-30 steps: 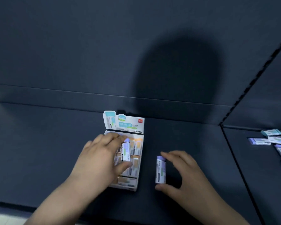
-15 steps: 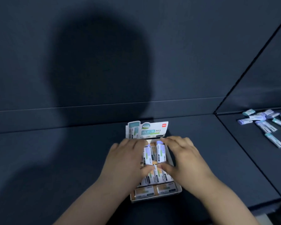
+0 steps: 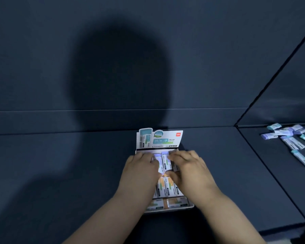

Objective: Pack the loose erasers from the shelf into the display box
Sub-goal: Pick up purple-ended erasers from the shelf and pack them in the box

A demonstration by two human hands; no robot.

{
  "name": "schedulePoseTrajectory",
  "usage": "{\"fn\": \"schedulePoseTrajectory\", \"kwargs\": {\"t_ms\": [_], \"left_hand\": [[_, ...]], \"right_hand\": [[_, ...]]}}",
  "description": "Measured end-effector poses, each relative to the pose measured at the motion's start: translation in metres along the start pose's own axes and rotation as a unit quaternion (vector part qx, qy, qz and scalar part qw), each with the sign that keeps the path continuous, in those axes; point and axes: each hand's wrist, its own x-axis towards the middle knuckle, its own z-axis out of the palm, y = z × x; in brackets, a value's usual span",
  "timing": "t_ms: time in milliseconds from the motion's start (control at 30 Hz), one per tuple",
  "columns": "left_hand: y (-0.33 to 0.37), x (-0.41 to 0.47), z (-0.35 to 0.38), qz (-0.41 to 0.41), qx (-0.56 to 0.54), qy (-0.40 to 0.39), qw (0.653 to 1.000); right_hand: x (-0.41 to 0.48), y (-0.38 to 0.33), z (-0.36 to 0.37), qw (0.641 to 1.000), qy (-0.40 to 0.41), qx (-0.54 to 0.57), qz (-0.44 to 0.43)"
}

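Note:
A white display box (image 3: pixel 189 206) with an upright printed header card (image 3: pixel 159 138) sits on the dark shelf, with rows of wrapped erasers inside. My left hand (image 3: pixel 141 171) and my right hand (image 3: pixel 190 169) rest over the box's back row. Each pinches a purple-tipped eraser: the left one (image 3: pixel 158 162), the right one (image 3: pixel 166 162), side by side and low in the box. Orange-banded erasers (image 3: pixel 167 188) fill the row nearer me. A loose pile of erasers (image 3: pixel 289 138) lies on the shelf section to the right.
The dark shelf back wall (image 3: pixel 113 67) rises just behind the box. A seam (image 3: pixel 264 166) divides this shelf section from the right one. The shelf's front edge (image 3: pixel 289 228) runs at lower right.
My right hand carried its eraser from the shelf beside the box into the back row, next to the left hand's eraser. Both hands have pressed lower into the box. The view shifted.

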Motion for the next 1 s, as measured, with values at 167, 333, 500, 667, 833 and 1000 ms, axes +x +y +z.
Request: {"fn": "schedulePoseTrajectory", "kwargs": {"t_ms": [167, 333, 500, 667, 833, 1000], "left_hand": [[0.004, 0.002, 0.008, -0.01, 0.012, 0.023, 1.0], [0.008, 0.003, 0.007, -0.01, 0.012, 0.032, 0.999], [0.005, 0.003, 0.01, -0.013, -0.029, 0.045, 0.998], [-0.002, -0.009, -0.003, -0.004, -0.11, 0.035, 0.993], [0.005, -0.015, -0.002, 0.059, -0.123, 0.079, 0.988], [0.02, -0.014, -0.008, 0.081, -0.087, 0.092, 0.989]], "right_hand": [[-0.003, 0.004, 0.016, 0.999, 0.054, -0.005, -0.007], [-0.004, 0.006, 0.018, 0.998, 0.067, -0.002, -0.007], [-0.006, 0.005, 0.016, 0.997, 0.079, -0.014, -0.004], [-0.013, -0.002, -0.011, 0.979, 0.192, 0.049, 0.048], [-0.021, -0.01, -0.027, 0.978, 0.151, 0.131, 0.067], [-0.035, -0.007, -0.028, 0.99, 0.098, 0.091, 0.043]]}}
